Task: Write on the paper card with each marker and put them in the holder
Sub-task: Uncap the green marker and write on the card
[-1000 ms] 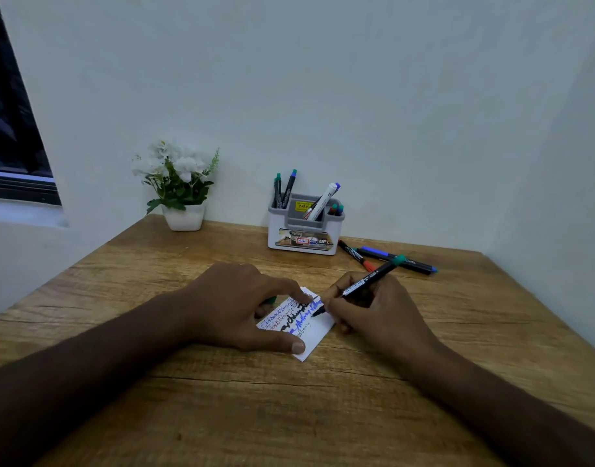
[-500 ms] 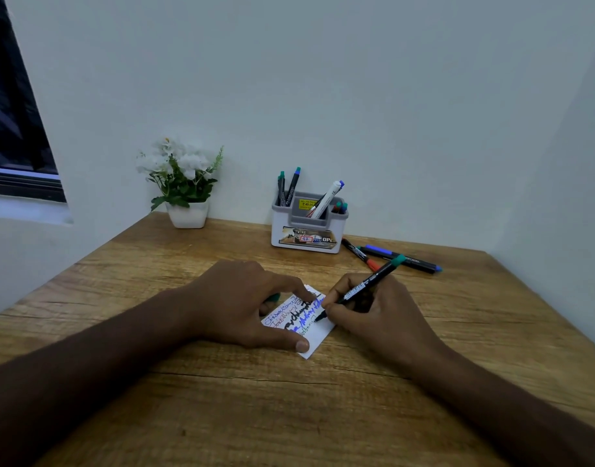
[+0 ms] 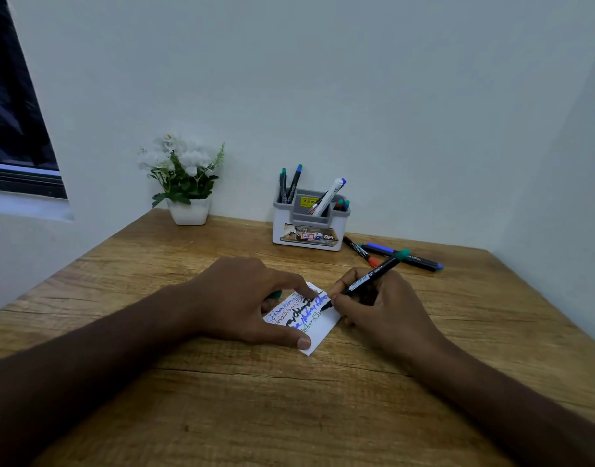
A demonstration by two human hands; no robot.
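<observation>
Writing with marker in right hand, tip now further along green line; left hand pinning card flat. Holder next.

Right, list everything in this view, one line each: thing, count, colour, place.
paper card: one, white with coloured writing, table centre
marker in hand: one, black with green end, tip on the card
holder: one, white and grey, by the back wall
markers in holder: at least five, mixed colours
loose markers: at least two, right of the holder
plant pot: one, white, back left
table: one, wooden
left hand: pressing the card
right hand: writing
</observation>
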